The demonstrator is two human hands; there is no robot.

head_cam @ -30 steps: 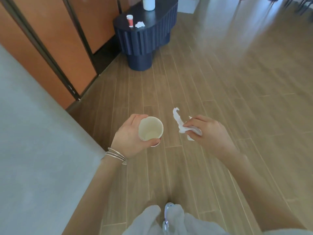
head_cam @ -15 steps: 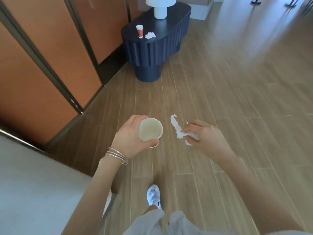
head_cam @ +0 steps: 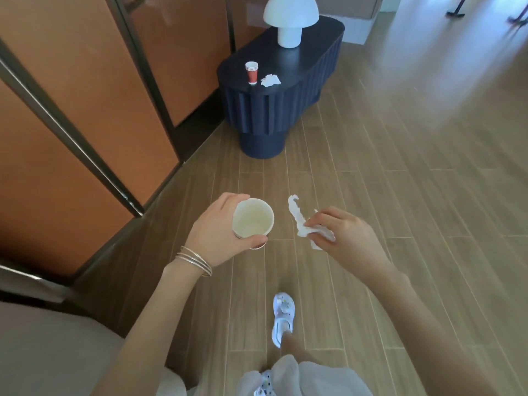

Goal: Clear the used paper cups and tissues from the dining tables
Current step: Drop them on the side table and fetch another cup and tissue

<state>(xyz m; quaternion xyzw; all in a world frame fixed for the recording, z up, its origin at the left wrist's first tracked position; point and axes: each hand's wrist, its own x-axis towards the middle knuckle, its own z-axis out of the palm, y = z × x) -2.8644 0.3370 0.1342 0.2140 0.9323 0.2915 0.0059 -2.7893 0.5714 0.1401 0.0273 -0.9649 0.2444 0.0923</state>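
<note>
Head view: the left grip curls round an empty cup, mouth up. The right grip pinches a crumpled tissue. Ahead, well apart, a red cup stands upright on the dark surface, a second tissue just beside it, roughly in line with the left grip. Whether the red cup is one cup or a stack is unclear.

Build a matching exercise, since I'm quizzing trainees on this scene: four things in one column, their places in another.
Things: 1 cream-lined cup; 2 long tissue; 3 red cup; 4 white lamp.
Places: A far end of the dark table; B left hand; C near end of the dark table; D right hand.
Pairs: 1-B; 2-D; 3-C; 4-A.
</note>
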